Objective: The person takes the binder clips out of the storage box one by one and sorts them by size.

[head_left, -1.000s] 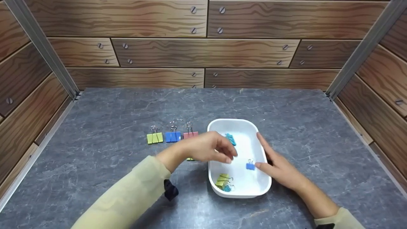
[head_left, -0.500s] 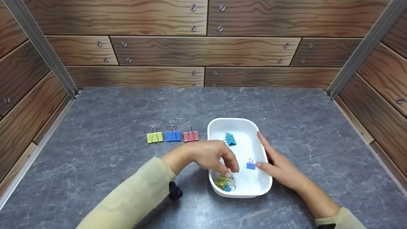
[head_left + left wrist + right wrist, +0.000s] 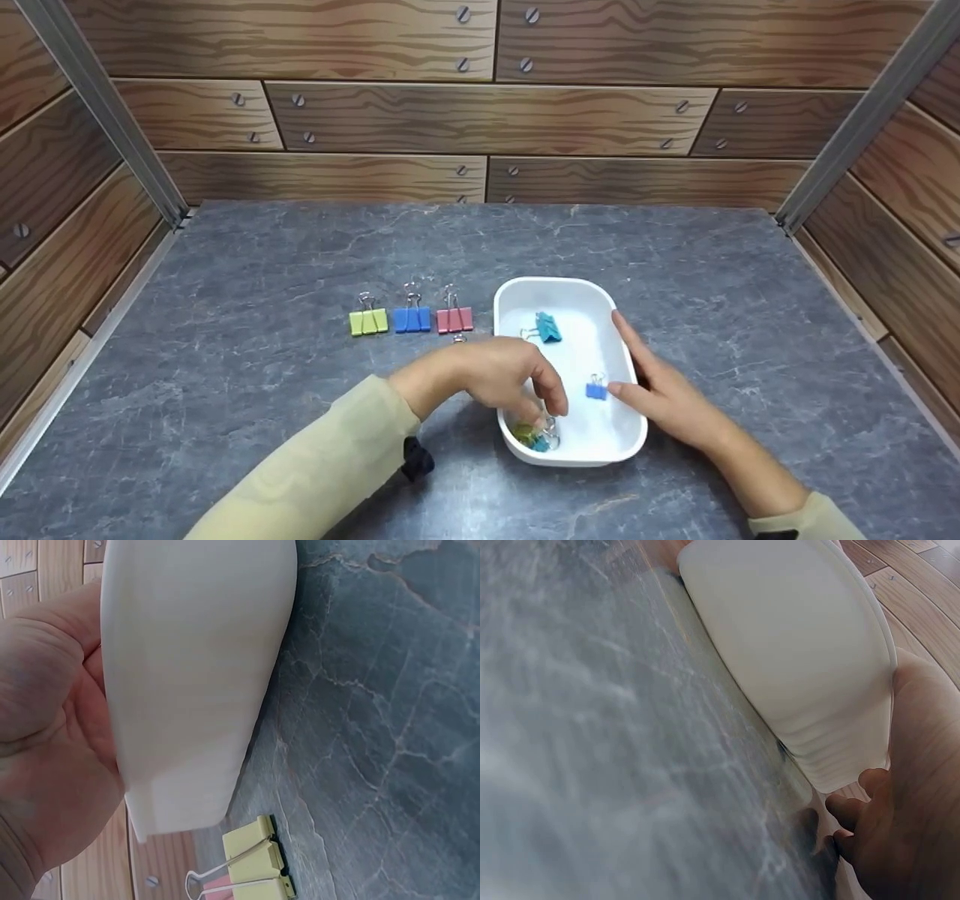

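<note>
Inside the white plastic container [image 3: 577, 450], my left hand [image 3: 510, 375] reaches down over the near left corner. Its thumb and index finger are bent and apart, right above a yellow-green binder clip [image 3: 523, 433] and a small teal clip [image 3: 540, 444], both partly covered. Contact with them is unclear. My right hand [image 3: 671, 401] holds the container's right side, thumb over the rim and fingers along the outer wall. A small blue binder clip [image 3: 596, 391] lies by that thumb. A teal binder clip [image 3: 548, 328] sits at the far left inside.
Left of the container, yellow-green [image 3: 368, 322], blue [image 3: 412, 319] and pink [image 3: 454, 320] binder clips stand in a row on the grey table. Near my left wrist lies another yellow clip [image 3: 255, 859], mostly hidden in the head view. Wood-patterned walls enclose the table.
My left hand has moved from the middle of the container toward the near left corner and lowered over the clips there. My right hand stays on the container's side.
</note>
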### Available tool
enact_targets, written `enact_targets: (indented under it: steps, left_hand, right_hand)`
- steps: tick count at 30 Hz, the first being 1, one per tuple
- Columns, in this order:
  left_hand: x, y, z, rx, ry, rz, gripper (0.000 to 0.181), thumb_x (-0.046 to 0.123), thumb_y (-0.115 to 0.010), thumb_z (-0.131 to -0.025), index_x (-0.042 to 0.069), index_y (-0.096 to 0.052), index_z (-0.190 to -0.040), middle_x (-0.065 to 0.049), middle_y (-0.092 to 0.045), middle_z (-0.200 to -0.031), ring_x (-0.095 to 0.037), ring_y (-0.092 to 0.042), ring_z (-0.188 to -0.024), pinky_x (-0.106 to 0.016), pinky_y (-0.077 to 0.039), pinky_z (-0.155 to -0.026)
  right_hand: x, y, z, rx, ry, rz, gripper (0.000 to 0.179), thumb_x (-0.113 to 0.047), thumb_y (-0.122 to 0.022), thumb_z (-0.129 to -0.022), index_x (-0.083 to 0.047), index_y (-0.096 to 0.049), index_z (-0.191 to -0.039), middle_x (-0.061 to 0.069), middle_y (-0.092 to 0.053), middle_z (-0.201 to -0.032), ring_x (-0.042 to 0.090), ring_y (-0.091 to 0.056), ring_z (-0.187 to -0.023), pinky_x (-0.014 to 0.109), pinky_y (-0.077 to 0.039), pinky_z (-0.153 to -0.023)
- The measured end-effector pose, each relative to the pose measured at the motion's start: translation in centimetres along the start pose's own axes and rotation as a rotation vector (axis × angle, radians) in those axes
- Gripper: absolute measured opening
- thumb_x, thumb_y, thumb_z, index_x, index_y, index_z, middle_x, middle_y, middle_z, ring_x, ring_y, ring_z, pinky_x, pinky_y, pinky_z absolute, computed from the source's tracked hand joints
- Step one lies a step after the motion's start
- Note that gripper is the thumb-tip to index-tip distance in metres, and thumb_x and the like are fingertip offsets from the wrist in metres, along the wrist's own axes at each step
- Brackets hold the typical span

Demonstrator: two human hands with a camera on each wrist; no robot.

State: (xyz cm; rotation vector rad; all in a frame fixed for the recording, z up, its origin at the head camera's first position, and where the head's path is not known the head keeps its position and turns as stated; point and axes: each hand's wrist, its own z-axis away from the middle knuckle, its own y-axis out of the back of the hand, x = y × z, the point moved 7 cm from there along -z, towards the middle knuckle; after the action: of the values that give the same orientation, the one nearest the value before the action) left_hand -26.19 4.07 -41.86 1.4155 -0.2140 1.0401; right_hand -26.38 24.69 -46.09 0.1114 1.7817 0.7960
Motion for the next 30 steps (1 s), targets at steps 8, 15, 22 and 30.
enact_targets:
  steps: [8, 15, 22, 30]
  left_hand:
    - [0.12, -0.37, -0.17, 0.015, -0.016, -0.104, 0.022, 0.018, -0.084, -0.093, 0.019, -0.083, -0.115, 0.014, -0.077, -0.103, 0.0, -0.067, -0.098, -0.017, -0.047, -0.088]
    - [0.24, -0.58, -0.4, 0.026, -0.006, -0.2, 0.02, 0.022, -0.085, -0.093, 0.024, -0.083, -0.112, 0.02, -0.075, -0.097, 0.008, -0.061, -0.088, -0.017, -0.045, -0.084]
    - [0.45, -0.65, -0.44, 0.041, -0.003, -0.251, 0.017, 0.024, -0.085, -0.093, 0.027, -0.084, -0.109, 0.023, -0.073, -0.089, 0.008, -0.06, -0.08, -0.017, -0.044, -0.076]
    - [0.38, -0.6, -0.56, 0.081, 0.022, -0.249, 0.01, 0.027, -0.084, -0.094, 0.025, -0.082, -0.104, 0.022, -0.071, -0.085, 0.006, -0.058, -0.077, -0.018, -0.042, -0.074]
  right_hand:
    - [-0.17, -0.01, 0.03, -0.001, 0.007, 0.0, 0.089, -0.018, -0.069, -0.103, -0.028, -0.012, -0.172, 0.025, -0.028, -0.169, 0.037, -0.051, -0.137, 0.028, -0.055, -0.096]
    - [-0.2, 0.04, 0.01, 0.005, 0.0, 0.018, 0.089, -0.019, -0.069, -0.103, -0.028, -0.013, -0.172, 0.024, -0.027, -0.17, 0.037, -0.049, -0.14, 0.027, -0.053, -0.097]
    - [-0.16, -0.05, -0.05, 0.003, -0.005, -0.004, 0.09, -0.017, -0.07, -0.102, -0.027, -0.014, -0.172, 0.028, -0.039, -0.163, 0.034, -0.059, -0.128, 0.03, -0.058, -0.091]
    - [-0.01, -0.08, -0.05, 0.008, 0.003, -0.006, 0.09, -0.017, -0.07, -0.102, -0.026, -0.015, -0.172, 0.03, -0.04, -0.161, 0.033, -0.062, -0.123, 0.032, -0.059, -0.088]
